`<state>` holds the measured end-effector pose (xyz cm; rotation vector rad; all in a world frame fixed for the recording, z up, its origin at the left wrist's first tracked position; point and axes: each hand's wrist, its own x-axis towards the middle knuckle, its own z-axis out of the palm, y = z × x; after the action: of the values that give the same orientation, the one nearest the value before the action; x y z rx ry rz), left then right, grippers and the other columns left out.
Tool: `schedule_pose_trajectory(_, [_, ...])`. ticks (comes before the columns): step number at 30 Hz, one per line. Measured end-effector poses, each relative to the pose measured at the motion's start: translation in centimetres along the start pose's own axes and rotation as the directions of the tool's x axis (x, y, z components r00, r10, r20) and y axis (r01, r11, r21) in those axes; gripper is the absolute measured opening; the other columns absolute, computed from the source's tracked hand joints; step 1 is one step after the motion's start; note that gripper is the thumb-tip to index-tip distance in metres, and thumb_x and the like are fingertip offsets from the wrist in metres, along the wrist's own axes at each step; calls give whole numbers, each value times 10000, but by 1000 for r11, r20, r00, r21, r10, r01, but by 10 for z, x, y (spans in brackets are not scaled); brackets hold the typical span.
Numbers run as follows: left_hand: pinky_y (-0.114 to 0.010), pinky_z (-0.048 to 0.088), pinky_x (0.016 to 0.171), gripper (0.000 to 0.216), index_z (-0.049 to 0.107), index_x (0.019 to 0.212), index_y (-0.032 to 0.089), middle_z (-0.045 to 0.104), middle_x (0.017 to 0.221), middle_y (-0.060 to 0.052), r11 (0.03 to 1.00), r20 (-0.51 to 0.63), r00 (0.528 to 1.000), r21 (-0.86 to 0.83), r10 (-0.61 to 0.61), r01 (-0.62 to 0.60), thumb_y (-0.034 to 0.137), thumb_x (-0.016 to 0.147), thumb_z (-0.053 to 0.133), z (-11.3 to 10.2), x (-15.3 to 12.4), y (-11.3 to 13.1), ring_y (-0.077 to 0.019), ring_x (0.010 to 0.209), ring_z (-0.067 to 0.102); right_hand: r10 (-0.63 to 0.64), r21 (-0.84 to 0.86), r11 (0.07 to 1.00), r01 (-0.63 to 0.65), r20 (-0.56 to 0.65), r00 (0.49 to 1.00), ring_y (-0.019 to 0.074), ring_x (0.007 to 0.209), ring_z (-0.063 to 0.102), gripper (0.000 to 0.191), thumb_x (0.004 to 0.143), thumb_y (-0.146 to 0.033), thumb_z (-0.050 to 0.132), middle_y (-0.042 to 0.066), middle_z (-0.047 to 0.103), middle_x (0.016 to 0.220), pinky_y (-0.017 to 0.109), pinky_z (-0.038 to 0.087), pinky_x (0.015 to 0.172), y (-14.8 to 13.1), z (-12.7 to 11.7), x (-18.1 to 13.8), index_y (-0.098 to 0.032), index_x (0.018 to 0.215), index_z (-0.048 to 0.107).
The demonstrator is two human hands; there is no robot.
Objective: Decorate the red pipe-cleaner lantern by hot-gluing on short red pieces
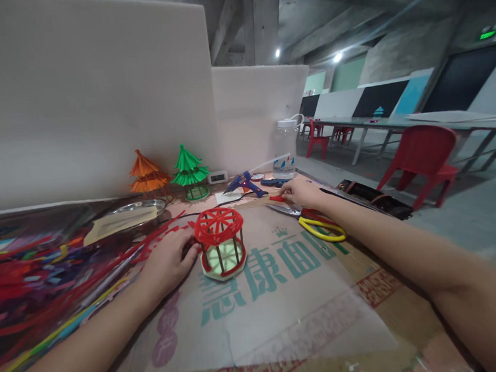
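Observation:
A small round cage of red pipe cleaners (220,242) stands on a flattened cardboard sheet (290,307) in front of me. My left hand (168,260) rests beside it on the left, fingers curled against its side. My right hand (301,192) reaches far forward, fingertips pinched on a short red piece (276,198) on the table. Scissors with yellow handles (314,222) lie just below that hand. A blue glue gun (244,183) lies a little farther back.
A heap of coloured pipe cleaners (29,280) covers the left side. An orange (146,173) and a green (189,168) pipe-cleaner tree stand by the white partition (89,101). A metal tray (141,207) and a plastic bottle (286,146) sit at the back. Red chairs (424,159) stand right.

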<state>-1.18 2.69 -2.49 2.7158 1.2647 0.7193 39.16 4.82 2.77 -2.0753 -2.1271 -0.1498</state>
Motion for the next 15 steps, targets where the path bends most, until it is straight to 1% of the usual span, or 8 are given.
schedule_pose_trajectory(3, [-447,504,885,281,666,1011,185,718,1049,-116,1000,1,1000,1,-4,4,322,927,436,-1,0,0,-302,996,640,-58,18,998,57,25,998,205,936,699,214,903,-212,629,46,799,1038,240,430,718,-3,5,-1,-241,1012,811])
schedule_pose_trajectory(6, [-446,505,883,284,668,1016,185,718,1051,-115,1000,-2,1000,-3,7,-7,326,932,437,-1,-1,1,-300,993,639,-70,31,997,69,33,997,190,869,694,197,880,-213,651,34,801,976,235,419,683,-1,1,-3,-253,977,817])
schedule_pose_trajectory(8, [-448,505,883,281,670,1008,185,719,1049,-116,1000,-7,1000,-4,10,-10,328,932,441,-1,-1,1,-300,990,638,-47,32,998,47,12,999,189,836,685,197,881,-238,656,46,798,947,237,421,675,3,-3,-3,-241,1001,811])
schedule_pose_trajectory(11, [-455,508,875,270,671,992,183,721,1034,-117,1000,-13,1000,-16,5,-5,317,922,447,-2,-1,2,-303,977,644,4,35,999,-2,-52,999,212,870,680,229,905,-283,636,86,789,992,250,439,703,8,-6,-2,-212,1058,791])
schedule_pose_trajectory(13, [-456,513,851,275,674,986,181,721,1005,-117,999,-23,1000,-37,1,-2,327,924,449,-4,-1,4,-304,948,648,26,56,998,-21,-84,996,227,897,685,241,926,-307,612,97,785,1014,262,457,725,10,-6,-1,-205,1064,781])
schedule_pose_trajectory(15, [-452,516,835,306,679,987,177,720,988,-119,997,-87,996,-77,-8,1,365,945,441,-8,-4,9,-301,929,651,39,96,995,-28,-108,993,231,922,696,260,947,-320,584,95,784,1039,268,479,757,8,-6,1,-202,1092,764])
